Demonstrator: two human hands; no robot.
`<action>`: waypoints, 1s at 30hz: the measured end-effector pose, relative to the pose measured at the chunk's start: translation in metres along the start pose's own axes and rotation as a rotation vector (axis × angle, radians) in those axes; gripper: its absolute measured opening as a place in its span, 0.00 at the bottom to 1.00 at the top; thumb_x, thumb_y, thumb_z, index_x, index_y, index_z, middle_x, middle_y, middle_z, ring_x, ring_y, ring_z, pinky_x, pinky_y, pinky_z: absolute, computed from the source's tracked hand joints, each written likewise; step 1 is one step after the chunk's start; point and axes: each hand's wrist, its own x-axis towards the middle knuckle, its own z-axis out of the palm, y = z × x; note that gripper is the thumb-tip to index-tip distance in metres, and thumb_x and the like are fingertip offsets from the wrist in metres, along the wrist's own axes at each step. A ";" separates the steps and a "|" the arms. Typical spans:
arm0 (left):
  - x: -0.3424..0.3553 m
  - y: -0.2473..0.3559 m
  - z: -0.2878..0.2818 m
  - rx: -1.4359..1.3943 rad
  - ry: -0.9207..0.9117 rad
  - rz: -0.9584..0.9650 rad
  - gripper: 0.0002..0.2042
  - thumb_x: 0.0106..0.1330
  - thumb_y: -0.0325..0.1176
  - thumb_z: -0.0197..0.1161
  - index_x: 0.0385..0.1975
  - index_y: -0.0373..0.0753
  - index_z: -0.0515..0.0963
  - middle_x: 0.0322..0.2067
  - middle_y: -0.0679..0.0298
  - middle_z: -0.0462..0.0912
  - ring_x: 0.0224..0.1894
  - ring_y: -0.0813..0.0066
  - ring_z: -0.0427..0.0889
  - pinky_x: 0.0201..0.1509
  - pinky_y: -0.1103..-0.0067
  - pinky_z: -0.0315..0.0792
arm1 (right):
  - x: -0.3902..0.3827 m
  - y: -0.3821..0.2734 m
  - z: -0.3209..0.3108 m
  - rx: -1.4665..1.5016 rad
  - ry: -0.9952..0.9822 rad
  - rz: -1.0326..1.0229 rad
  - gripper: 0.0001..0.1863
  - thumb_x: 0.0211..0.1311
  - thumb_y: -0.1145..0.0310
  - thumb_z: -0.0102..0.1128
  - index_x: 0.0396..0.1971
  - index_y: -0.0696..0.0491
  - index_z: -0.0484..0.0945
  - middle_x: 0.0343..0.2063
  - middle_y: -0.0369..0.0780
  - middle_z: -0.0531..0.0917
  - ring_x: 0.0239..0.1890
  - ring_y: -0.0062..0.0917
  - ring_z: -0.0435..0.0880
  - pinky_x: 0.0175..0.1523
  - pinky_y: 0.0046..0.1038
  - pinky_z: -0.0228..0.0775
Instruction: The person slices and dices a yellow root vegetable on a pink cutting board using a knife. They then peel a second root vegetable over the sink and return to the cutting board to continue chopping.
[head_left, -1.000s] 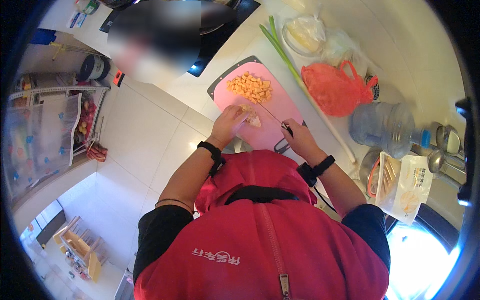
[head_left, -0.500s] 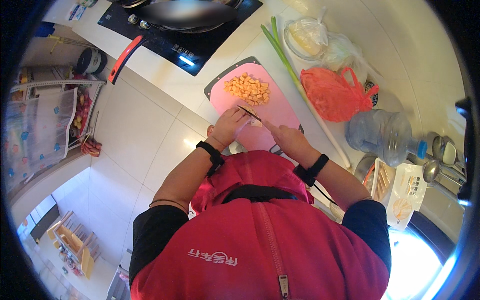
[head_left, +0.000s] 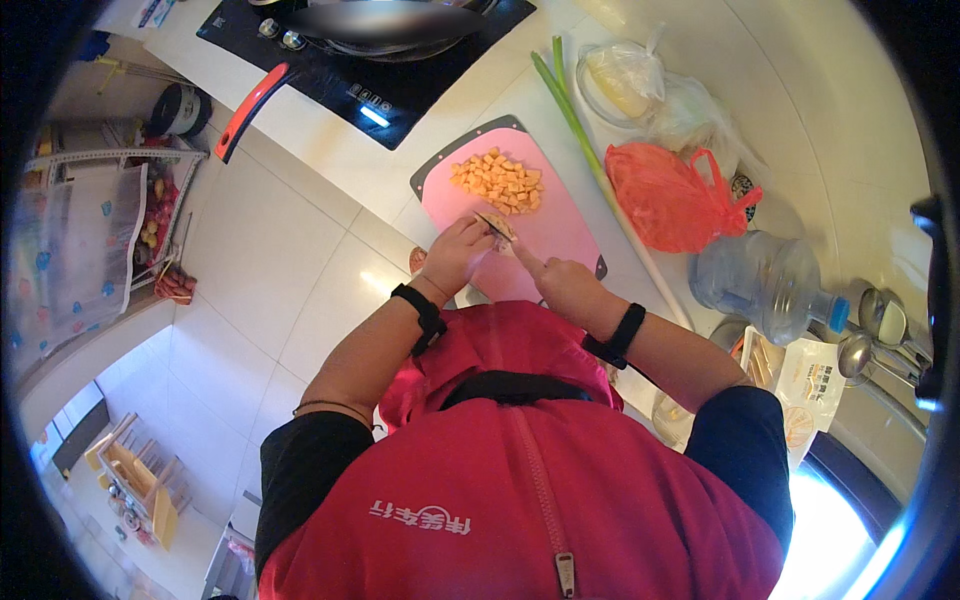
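On the pink cutting board (head_left: pixel 550 215) with a grey rim, my left hand (head_left: pixel 458 254) has its fingers curled against a small pale piece of food (head_left: pixel 503 224) with a brownish edge. Its kind I cannot make out. My right hand (head_left: pixel 575 287) is closed around a knife, the index finger stretched along it toward the left fingertips. Only a thin dark line of the blade (head_left: pixel 492 224) shows beside the pale piece; the handle is hidden in the hand. A heap of diced carrot (head_left: pixel 497 182) lies on the far part of the board.
A pan with a red-edged handle (head_left: pixel 252 112) sits on the black cooktop (head_left: pixel 385 105) at the far left. Along the board's right lie a long scallion (head_left: pixel 590 150), a red plastic bag (head_left: pixel 665 200) and a clear water jug (head_left: pixel 765 283). Ladles (head_left: pixel 856 352) lie farther right.
The knife blade has shifted slightly against the pale piece, which shows more of its surface now. Both hands stay in nearly the same place; the whole view has moved a little.
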 end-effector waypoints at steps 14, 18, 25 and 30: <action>0.010 0.004 -0.002 0.017 -0.073 0.013 0.13 0.51 0.33 0.68 0.37 0.41 0.79 0.46 0.59 0.77 0.51 0.54 0.74 0.56 0.65 0.72 | 0.005 0.016 -0.005 0.508 0.096 0.142 0.29 0.65 0.70 0.51 0.67 0.46 0.64 0.31 0.52 0.84 0.29 0.46 0.84 0.36 0.42 0.77; 0.019 0.004 -0.004 0.046 -0.128 0.070 0.15 0.50 0.33 0.70 0.38 0.42 0.78 0.46 0.58 0.77 0.51 0.53 0.74 0.56 0.63 0.71 | -0.011 0.013 -0.017 0.662 0.140 0.348 0.27 0.64 0.72 0.55 0.64 0.46 0.69 0.30 0.51 0.83 0.31 0.46 0.83 0.38 0.36 0.76; 0.039 0.006 0.005 0.038 -0.183 0.187 0.17 0.49 0.29 0.69 0.41 0.42 0.78 0.48 0.57 0.76 0.52 0.51 0.73 0.59 0.61 0.69 | -0.062 0.047 0.012 0.156 0.341 0.515 0.28 0.67 0.66 0.51 0.67 0.41 0.63 0.32 0.50 0.83 0.35 0.46 0.84 0.41 0.46 0.77; 0.064 0.007 0.015 0.118 -0.403 0.268 0.20 0.47 0.25 0.63 0.44 0.40 0.75 0.47 0.55 0.75 0.53 0.50 0.71 0.56 0.60 0.67 | -0.066 0.073 0.067 0.128 0.380 0.662 0.24 0.68 0.64 0.45 0.64 0.42 0.64 0.32 0.48 0.84 0.37 0.44 0.85 0.41 0.46 0.78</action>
